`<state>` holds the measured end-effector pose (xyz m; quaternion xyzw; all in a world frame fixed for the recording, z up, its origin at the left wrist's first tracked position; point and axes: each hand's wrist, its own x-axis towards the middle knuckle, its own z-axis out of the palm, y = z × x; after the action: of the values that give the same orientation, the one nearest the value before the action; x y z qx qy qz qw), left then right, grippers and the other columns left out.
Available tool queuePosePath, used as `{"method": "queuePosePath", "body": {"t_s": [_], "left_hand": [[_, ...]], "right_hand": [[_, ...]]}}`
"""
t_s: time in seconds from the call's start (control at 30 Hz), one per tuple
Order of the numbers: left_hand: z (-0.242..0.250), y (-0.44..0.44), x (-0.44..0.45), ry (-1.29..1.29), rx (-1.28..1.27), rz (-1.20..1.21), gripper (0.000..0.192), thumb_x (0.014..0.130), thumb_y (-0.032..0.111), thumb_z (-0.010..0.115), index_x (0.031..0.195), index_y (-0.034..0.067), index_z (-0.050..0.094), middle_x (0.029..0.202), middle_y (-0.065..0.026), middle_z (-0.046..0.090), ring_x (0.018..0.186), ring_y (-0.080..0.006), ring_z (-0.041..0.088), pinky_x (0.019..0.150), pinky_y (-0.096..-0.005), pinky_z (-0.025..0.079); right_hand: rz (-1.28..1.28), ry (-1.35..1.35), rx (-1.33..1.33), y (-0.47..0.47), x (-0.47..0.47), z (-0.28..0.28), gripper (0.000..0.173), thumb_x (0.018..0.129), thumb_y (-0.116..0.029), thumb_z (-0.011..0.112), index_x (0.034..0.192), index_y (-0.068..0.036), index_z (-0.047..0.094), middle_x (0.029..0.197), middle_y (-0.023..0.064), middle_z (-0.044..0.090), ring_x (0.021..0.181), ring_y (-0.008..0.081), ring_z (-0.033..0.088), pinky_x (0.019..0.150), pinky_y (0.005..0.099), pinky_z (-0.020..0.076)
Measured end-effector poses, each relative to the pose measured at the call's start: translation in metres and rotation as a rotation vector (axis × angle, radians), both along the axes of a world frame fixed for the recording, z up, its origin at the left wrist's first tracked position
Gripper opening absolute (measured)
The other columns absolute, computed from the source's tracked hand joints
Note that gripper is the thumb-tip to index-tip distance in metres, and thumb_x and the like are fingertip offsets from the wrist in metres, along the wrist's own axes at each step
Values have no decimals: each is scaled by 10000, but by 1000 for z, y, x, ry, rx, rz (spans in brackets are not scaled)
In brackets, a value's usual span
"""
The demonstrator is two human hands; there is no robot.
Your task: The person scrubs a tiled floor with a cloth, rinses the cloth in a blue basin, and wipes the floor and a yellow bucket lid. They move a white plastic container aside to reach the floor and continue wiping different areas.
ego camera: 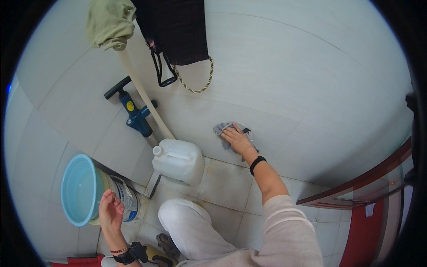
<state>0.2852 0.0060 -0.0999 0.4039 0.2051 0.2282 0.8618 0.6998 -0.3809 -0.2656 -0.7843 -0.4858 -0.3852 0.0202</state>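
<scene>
My right hand (236, 138) lies flat over a grey cloth (227, 146), pressing it against the pale tiled wall (267, 100) a little above the floor. The cloth's edges stick out around the fingers, and a dark patch shows near the thumb side. At the lower left, my left hand (111, 210) is raised with its palm up and fingers loosely curled, and nothing is in it. It overlaps the view of a light-blue plastic basin (78, 190) with water in it. Beneath the basin stands a plastic bucket (130, 203) with a wire handle.
A white plastic jug (180, 162) stands in the corner, beside a blue hand pump (135, 111) and a pale pole (143, 90) topped by a green cloth (111, 25). A dark fabric (173, 30) with cords hangs above. A red-brown wooden frame (363, 180) stands at right.
</scene>
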Motion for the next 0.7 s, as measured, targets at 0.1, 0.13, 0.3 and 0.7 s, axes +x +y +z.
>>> {"method": "queuePosePath", "body": {"t_s": [0.1, 0.13, 0.3, 0.7], "left_hand": [[-9, 9, -3, 1, -15, 15, 198, 885, 44, 608, 1081, 68, 597, 867, -1, 582, 689, -128, 541, 588, -260, 483], [-14, 11, -3, 14, -31, 22, 199, 883, 46, 610, 1081, 71, 598, 866, 1, 583, 690, -128, 540, 589, -261, 480], [-40, 24, -9, 55, -84, 21, 203, 875, 59, 626, 1076, 87, 609, 862, 7, 590, 693, -125, 536, 597, -258, 455], [-106, 57, -18, 193, -230, 161, 209, 869, 91, 654, 1074, 88, 618, 874, 0, 617, 695, -114, 536, 626, -249, 450]], "right_hand": [[63, 84, 180, -2, 5, 43, 329, 875, -93, 519, 1163, -162, 663, 1261, 26, 629, 1261, 183, 524, 1173, 444, 285], [-5, 60, 201, -6, 4, 73, 292, 872, -111, 552, 1140, -151, 660, 1223, 16, 634, 1244, 179, 528, 1153, 458, 288], [-288, -260, 288, 10, 12, 259, 482, 774, -425, 729, 1140, -123, 642, 1171, 48, 619, 1219, 239, 507, 1103, 606, 228], [-184, -197, 150, 109, 43, 142, 266, 854, -186, 561, 1091, -147, 673, 1173, 23, 640, 1210, 169, 524, 1122, 549, 265]]}}
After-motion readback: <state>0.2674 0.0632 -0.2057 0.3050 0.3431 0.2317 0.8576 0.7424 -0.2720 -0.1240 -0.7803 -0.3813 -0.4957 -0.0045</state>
